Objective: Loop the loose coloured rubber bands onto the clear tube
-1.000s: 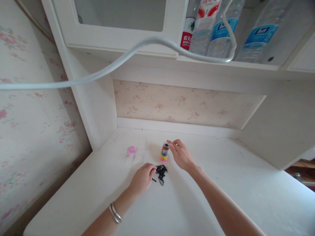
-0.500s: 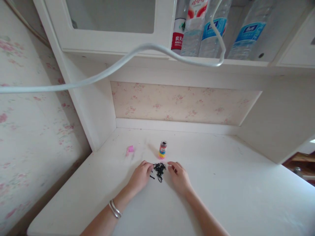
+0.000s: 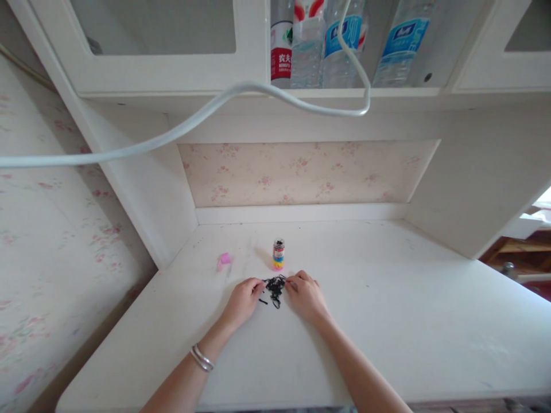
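A tangled pile of small black rubber bands [image 3: 274,287] lies on the white desk. My left hand [image 3: 242,299] is at the pile's left edge, thumb and forefinger pinched on a black band; a loose band lies just below these fingertips. On the opposite side, my right hand [image 3: 306,295] has its fingers closed on a band at the pile's upper right. Just behind the pile stands an uncapped clear jar [image 3: 279,254], with black bands near its mouth and coloured contents lower down. A pink cap-like piece [image 3: 224,260] lies to the left of the jar.
White desk [image 3: 387,332] with a wall panel behind it. Overhead is a cabinet [image 3: 163,77] holding several plastic bottles [image 3: 404,43]. A white cable [image 3: 189,123] hangs across the upper view. Floral wallpaper [image 3: 64,241] is on the left.
My right hand has moved in to the pile and its fingers have closed on its upper right edge. My left hand stays at the left edge. The view has shifted slightly right.
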`<state>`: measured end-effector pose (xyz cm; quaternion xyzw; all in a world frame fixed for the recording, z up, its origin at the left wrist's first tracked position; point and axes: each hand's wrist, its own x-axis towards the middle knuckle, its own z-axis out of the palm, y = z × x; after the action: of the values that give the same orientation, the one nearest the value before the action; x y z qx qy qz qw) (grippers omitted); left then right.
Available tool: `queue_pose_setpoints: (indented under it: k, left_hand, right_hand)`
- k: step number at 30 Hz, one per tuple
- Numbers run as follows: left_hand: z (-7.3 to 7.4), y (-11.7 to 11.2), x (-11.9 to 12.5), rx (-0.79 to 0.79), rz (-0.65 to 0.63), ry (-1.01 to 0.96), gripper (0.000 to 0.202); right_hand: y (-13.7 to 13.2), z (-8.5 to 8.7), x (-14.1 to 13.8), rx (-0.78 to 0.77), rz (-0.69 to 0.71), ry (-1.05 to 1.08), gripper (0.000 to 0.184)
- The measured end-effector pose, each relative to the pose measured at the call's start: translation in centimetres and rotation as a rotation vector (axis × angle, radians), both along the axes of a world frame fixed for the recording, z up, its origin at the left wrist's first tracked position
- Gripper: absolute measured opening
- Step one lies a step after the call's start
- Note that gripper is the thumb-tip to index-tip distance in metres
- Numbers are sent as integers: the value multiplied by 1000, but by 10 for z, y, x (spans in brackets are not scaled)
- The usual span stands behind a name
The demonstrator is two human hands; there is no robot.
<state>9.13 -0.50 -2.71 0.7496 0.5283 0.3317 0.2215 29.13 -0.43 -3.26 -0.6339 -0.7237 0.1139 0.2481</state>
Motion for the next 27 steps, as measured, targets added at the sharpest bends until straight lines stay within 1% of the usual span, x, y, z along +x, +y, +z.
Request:
queue_pose_setpoints:
  k: [5, 12, 16, 21, 27]
  left_hand:
    - [0, 0, 1, 9, -12, -63, 29]
    - [-6, 5, -1, 15, 32, -80, 23]
    - [-8, 5, -2, 1, 43, -91, 24]
    - [-6, 3, -1, -39, 48, -102, 24]
    - [-5, 1, -2, -42, 42, -125, 26]
  right_hand:
    - [0, 1, -1, 13, 1, -19, 25]
    - [-5, 4, 1, 7, 22, -53, 28]
    - [-4, 3, 1, 8, 27, -41, 27]
    - [-6, 3, 1, 21, 47, -35, 27]
    - [-7, 3, 0, 25, 53, -40, 26]
